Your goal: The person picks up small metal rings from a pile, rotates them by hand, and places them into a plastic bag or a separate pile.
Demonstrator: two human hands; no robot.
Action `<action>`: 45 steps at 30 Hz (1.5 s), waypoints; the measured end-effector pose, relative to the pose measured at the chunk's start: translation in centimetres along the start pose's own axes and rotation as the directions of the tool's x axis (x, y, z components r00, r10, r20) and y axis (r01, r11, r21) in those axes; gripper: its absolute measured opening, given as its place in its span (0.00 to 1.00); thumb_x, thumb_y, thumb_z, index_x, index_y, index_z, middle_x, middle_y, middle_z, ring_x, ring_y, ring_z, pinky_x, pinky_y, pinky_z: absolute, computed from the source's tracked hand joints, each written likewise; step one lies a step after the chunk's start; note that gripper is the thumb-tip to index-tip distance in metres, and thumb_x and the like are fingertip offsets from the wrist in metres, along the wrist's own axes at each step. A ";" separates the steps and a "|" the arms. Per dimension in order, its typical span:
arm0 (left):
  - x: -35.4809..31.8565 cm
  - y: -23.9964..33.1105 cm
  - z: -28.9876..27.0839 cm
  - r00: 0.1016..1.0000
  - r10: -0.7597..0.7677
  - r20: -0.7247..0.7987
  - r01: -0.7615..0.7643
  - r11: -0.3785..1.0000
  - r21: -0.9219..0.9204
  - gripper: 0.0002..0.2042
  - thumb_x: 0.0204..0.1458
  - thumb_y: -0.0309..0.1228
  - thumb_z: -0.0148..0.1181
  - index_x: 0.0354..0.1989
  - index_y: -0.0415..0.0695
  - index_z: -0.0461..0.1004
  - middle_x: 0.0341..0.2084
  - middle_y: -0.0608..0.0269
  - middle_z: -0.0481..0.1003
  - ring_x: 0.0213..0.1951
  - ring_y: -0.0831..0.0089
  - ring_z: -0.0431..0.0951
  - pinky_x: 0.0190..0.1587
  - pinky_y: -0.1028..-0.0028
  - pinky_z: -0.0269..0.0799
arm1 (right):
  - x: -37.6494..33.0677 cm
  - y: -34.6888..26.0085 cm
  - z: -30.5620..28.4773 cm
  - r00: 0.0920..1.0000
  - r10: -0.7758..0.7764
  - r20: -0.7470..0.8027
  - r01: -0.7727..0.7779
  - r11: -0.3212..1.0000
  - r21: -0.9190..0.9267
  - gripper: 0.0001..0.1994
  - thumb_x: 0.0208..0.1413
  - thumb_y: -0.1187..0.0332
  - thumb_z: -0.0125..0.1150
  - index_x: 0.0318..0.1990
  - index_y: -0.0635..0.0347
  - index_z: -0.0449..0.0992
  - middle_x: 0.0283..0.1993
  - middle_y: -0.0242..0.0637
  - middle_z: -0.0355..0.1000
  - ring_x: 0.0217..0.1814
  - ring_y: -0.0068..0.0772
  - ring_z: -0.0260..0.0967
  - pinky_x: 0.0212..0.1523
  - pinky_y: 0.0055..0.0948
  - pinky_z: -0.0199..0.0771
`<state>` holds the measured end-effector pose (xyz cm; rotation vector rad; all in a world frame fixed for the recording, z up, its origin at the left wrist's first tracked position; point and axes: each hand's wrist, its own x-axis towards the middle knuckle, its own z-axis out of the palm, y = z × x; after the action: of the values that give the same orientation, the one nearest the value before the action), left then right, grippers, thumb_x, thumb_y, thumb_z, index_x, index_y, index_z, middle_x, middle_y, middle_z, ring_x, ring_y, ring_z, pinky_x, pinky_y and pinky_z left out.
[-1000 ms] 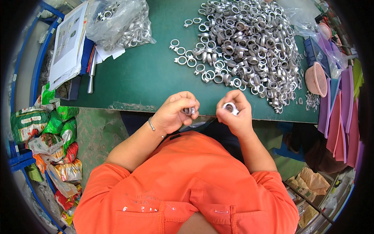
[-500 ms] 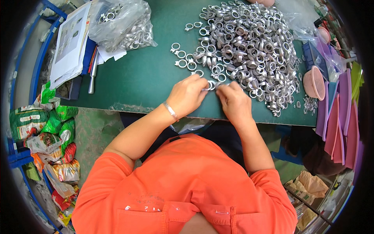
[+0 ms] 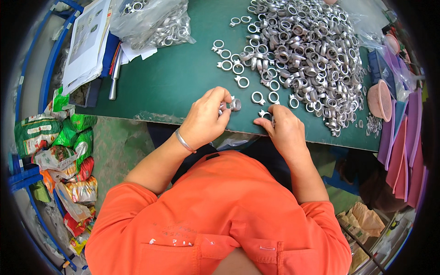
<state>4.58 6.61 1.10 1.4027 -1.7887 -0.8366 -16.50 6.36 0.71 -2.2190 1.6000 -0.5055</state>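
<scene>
Look now at a grey metal ring (image 3: 237, 105), smooth and wide-banded, right at the fingertips of the left hand (image 3: 207, 117), and catch another ring (image 3: 263, 113) at the right hand (image 3: 288, 130), half hidden by thumb and fingers. Just beyond, see two loose rings (image 3: 253, 97) lying flat, near a big, jumbled pile of rings (image 3: 307, 59).

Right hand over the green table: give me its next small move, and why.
The bare right hand should probably close its fingers gently on the silver round metal ring at their tips. The ring shows beside the gap between thumb and forefinger, though whether they touch it is unclear; the bare left hand appears occupied with a dull grey metal ring.
</scene>
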 end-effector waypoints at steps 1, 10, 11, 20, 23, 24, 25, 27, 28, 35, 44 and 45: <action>0.1 0.2 0.1 1.000 -0.004 0.003 0.004 1.000 0.009 0.11 0.41 0.19 0.59 0.35 0.39 0.67 0.26 0.57 0.68 0.26 0.65 0.72 0.30 0.72 0.68 | -0.1 0.2 0.0 1.000 -0.028 0.007 0.028 1.000 -0.013 0.17 0.41 0.60 0.67 0.32 0.61 0.68 0.28 0.40 0.69 0.29 0.45 0.69 0.27 0.38 0.68; 0.6 -0.9 1.3 0.991 0.124 0.058 -0.132 0.978 0.162 0.14 0.40 0.22 0.64 0.37 0.39 0.70 0.26 0.58 0.68 0.27 0.65 0.71 0.31 0.71 0.69 | 0.0 0.9 -0.7 0.997 -0.046 0.058 0.024 0.944 0.328 0.18 0.37 0.65 0.71 0.35 0.60 0.71 0.28 0.39 0.70 0.27 0.38 0.69 0.27 0.30 0.69; 0.5 -0.9 1.1 0.990 0.119 0.071 -0.126 0.985 0.116 0.14 0.40 0.23 0.64 0.37 0.39 0.71 0.26 0.60 0.68 0.26 0.66 0.71 0.31 0.72 0.69 | -0.2 1.0 -0.8 0.997 -0.020 0.078 -0.016 0.903 0.430 0.18 0.37 0.66 0.72 0.35 0.60 0.72 0.28 0.39 0.70 0.26 0.35 0.69 0.28 0.28 0.68; -0.8 0.0 1.0 0.862 -0.048 0.504 0.499 0.254 -0.829 0.17 0.48 0.26 0.62 0.47 0.42 0.68 0.26 0.69 0.66 0.23 0.83 0.64 0.22 0.82 0.60 | -0.7 1.0 -0.3 0.925 -0.138 0.355 -0.379 -0.242 0.893 0.16 0.50 0.67 0.62 0.44 0.64 0.70 0.33 0.43 0.72 0.19 0.17 0.60 0.19 0.13 0.60; -1.3 -0.7 1.6 0.833 0.084 0.546 0.550 -0.027 -0.835 0.19 0.52 0.29 0.57 0.53 0.42 0.62 0.27 0.67 0.66 0.20 0.84 0.60 0.20 0.84 0.56 | -0.7 1.7 0.6 0.930 -0.273 0.247 -0.364 -0.578 0.730 0.15 0.55 0.67 0.50 0.48 0.64 0.67 0.36 0.52 0.69 0.17 0.20 0.59 0.14 0.15 0.61; -1.3 -0.7 1.5 0.817 0.103 0.567 0.575 -0.094 -0.812 0.19 0.53 0.30 0.56 0.53 0.42 0.62 0.27 0.66 0.66 0.20 0.84 0.59 0.20 0.84 0.56 | -0.6 1.9 0.7 0.938 -0.290 0.189 -0.337 -0.639 0.691 0.16 0.55 0.66 0.50 0.49 0.63 0.67 0.38 0.53 0.68 0.19 0.23 0.61 0.14 0.16 0.62; -1.4 -0.8 1.5 0.801 0.123 0.586 0.599 -0.161 -0.785 0.19 0.54 0.30 0.56 0.53 0.42 0.62 0.27 0.66 0.65 0.20 0.84 0.59 0.21 0.84 0.56 | -0.5 2.1 0.8 0.945 -0.302 0.129 -0.311 -0.697 0.646 0.16 0.55 0.65 0.50 0.49 0.62 0.67 0.39 0.55 0.67 0.21 0.25 0.62 0.13 0.16 0.62; -1.4 -0.8 1.4 0.807 0.163 0.568 0.590 -0.182 -0.787 0.17 0.57 0.34 0.51 0.52 0.41 0.62 0.26 0.66 0.65 0.19 0.85 0.57 0.19 0.85 0.54 | -0.4 1.6 0.0 0.979 -0.159 0.131 -0.205 -0.674 0.710 0.14 0.57 0.59 0.48 0.45 0.58 0.68 0.39 0.48 0.65 0.27 0.28 0.63 0.13 0.17 0.62; -1.4 -1.2 1.5 0.810 0.191 0.555 0.585 -0.199 -0.786 0.17 0.57 0.35 0.50 0.51 0.40 0.62 0.26 0.66 0.64 0.18 0.85 0.57 0.18 0.86 0.54 | -0.1 2.1 0.2 0.981 -0.160 0.114 -0.193 -0.670 0.716 0.14 0.57 0.57 0.49 0.41 0.58 0.67 0.38 0.46 0.65 0.26 0.27 0.63 0.12 0.17 0.60; -1.0 -1.4 1.4 0.834 -0.005 0.552 0.525 -0.300 -0.796 0.15 0.61 0.37 0.42 0.49 0.40 0.64 0.25 0.66 0.65 0.17 0.86 0.57 0.14 0.86 0.50 | 2.9 -0.4 0.4 0.997 -0.001 -0.082 0.023 0.963 0.268 0.10 0.45 0.65 0.63 0.31 0.63 0.75 0.28 0.44 0.71 0.25 0.42 0.71 0.28 0.35 0.72; -1.8 0.0 1.8 0.950 -0.271 0.154 0.296 0.634 -0.715 0.04 0.51 0.24 0.58 0.30 0.41 0.68 0.22 0.69 0.73 0.17 0.88 0.66 0.17 0.86 0.62 | 2.8 -1.8 0.4 0.998 -0.002 0.059 -0.002 0.998 0.065 0.10 0.46 0.63 0.63 0.27 0.60 0.74 0.27 0.43 0.69 0.26 0.45 0.71 0.28 0.36 0.72; -1.8 0.0 1.8 0.961 -0.246 0.125 0.262 0.676 -0.689 0.04 0.51 0.24 0.58 0.31 0.41 0.68 0.23 0.69 0.73 0.17 0.88 0.66 0.17 0.86 0.62 | 2.6 -1.2 0.3 0.998 -0.013 0.056 0.005 0.990 0.141 0.09 0.45 0.64 0.64 0.27 0.60 0.74 0.27 0.43 0.69 0.26 0.44 0.70 0.28 0.35 0.72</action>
<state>3.36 8.50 -0.18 1.1138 -1.0739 -1.4965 -14.55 4.27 1.22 -2.1178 1.4793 -0.5356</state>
